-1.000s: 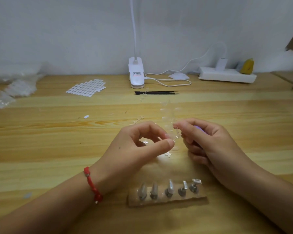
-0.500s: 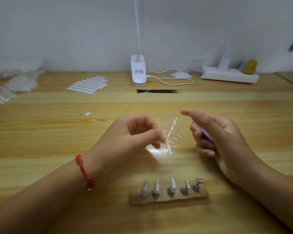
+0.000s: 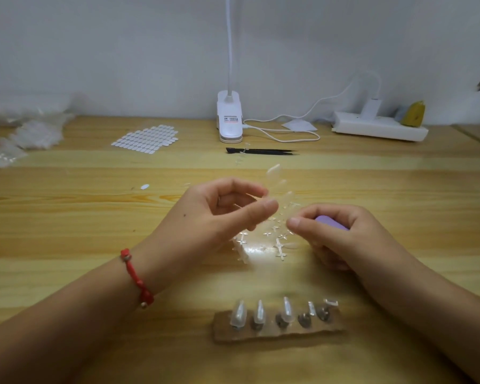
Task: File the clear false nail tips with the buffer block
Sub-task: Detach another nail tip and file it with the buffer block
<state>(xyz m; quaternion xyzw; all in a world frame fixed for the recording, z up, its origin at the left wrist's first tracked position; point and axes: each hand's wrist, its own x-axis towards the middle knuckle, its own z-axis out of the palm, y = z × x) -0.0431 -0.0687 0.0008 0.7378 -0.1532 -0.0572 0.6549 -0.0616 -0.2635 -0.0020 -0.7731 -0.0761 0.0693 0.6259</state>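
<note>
Two hands meet just above the wooden table (image 3: 67,223). The left hand (image 3: 219,214) is closed in a pinch, thumb against forefinger, on a strip of clear nail tips (image 3: 275,173). The strip is off the table, in the air between the hands. Its long axis runs at a slant: the free upper end points up and away towards the wall, and the lower end slopes down to the right, towards the other hand. The strip is blurred, so I cannot count the tips on it.

The right hand (image 3: 341,239) has its fingers curled round the purple buffer block (image 3: 331,221), tucked in the palm. Its thumb and forefinger reach to the strip's lower end; whether they touch it I cannot tell.

The strip looks thin and springy, and it is held at one spot only. A hard push from the block would likely bend or twist it, or snap a tip off. A loose tip would probably drop into the pile of clear scraps (image 3: 261,245) below and be hard to find. The block may also slip while the thumb and forefinger are busy.
</note>
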